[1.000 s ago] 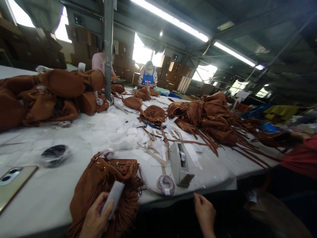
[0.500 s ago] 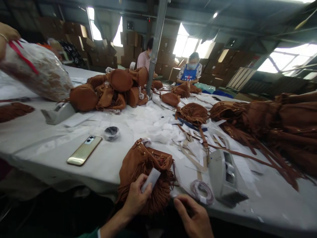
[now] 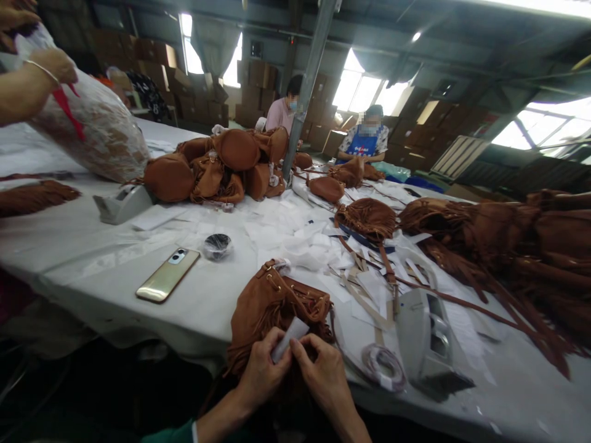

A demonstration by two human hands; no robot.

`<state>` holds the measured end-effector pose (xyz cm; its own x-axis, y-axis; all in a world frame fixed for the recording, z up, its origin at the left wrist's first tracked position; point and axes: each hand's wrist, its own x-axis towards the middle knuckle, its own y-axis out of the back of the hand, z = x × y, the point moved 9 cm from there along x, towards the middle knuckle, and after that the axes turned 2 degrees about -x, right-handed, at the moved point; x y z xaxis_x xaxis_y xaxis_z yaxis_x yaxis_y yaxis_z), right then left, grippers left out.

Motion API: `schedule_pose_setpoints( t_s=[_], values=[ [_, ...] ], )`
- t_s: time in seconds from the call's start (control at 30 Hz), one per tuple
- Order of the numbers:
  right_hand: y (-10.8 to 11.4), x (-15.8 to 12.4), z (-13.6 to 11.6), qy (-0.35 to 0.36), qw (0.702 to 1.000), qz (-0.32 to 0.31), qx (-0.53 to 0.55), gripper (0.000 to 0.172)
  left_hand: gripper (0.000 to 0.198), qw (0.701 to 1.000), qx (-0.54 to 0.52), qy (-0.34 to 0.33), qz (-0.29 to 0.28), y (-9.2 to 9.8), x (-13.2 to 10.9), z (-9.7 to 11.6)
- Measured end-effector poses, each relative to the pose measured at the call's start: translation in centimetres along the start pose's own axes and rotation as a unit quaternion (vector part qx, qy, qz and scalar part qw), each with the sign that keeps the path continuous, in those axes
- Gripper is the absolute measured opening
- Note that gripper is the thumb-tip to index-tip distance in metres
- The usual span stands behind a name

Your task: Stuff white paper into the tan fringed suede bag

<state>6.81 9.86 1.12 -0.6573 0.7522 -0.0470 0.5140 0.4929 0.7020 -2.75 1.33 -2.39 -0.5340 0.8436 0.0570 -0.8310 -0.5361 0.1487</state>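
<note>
A brown fringed drawstring bag [image 3: 263,298] rests at the near edge of the table, its mouth gathered and its lower part behind my hands. My left hand [image 3: 265,369] is closed around a white strip that looks like paper or foam [image 3: 290,337], held slanting up in front of the bag. Close beside it, my right hand [image 3: 323,369] is pinched, thumb and fingertips meeting at the strip's right side. What sits between those fingertips is too small to make out. To the right of my hands lie a coil of thin tubing or cord [image 3: 383,364] and a grey tape dispenser [image 3: 429,344].
A gold phone [image 3: 168,275] and a dark wrapped roll [image 3: 217,246] lie to the left. Brown bags [image 3: 237,151] are piled behind, with more brown bags [image 3: 489,227] at right. Paper scraps [image 3: 300,237] cover the middle. A co-worker's hand [image 3: 53,64] grips a plastic sack [image 3: 101,123].
My right hand has moved left and up from beside the coil to meet my left hand at the strip. At far left, the co-worker's arm reaches further over the sack.
</note>
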Motion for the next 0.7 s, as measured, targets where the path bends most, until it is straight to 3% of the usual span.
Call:
schedule_pose_setpoints(
  t_s=[0.3,0.4,0.5,0.6,0.7],
  values=[
    [-0.6,1.0,1.4,-0.076,0.997,0.014,-0.024,0.047,0.011,1.000,0.009,0.004,-0.008,-0.3,-0.2,-0.7],
    [-1.1,1.3,2.7,-0.102,0.994,0.015,0.042,0.048,0.014,0.999,-0.021,0.020,-0.012,-0.3,0.0,-1.2],
    [-2.0,1.4,3.9,-0.131,0.982,-0.022,0.137,0.050,0.023,0.991,-0.111,0.063,-0.029,-0.6,0.1,-2.4],
    [-3.0,1.0,4.5,-0.151,0.963,-0.079,0.207,0.055,0.030,0.978,-0.187,0.090,-0.039,-1.0,0.1,-3.3],
    [-3.3,0.2,5.2,-0.193,0.938,-0.079,0.276,0.058,0.033,0.968,-0.232,0.091,-0.033,-1.1,0.2,-3.2]
  ],
)
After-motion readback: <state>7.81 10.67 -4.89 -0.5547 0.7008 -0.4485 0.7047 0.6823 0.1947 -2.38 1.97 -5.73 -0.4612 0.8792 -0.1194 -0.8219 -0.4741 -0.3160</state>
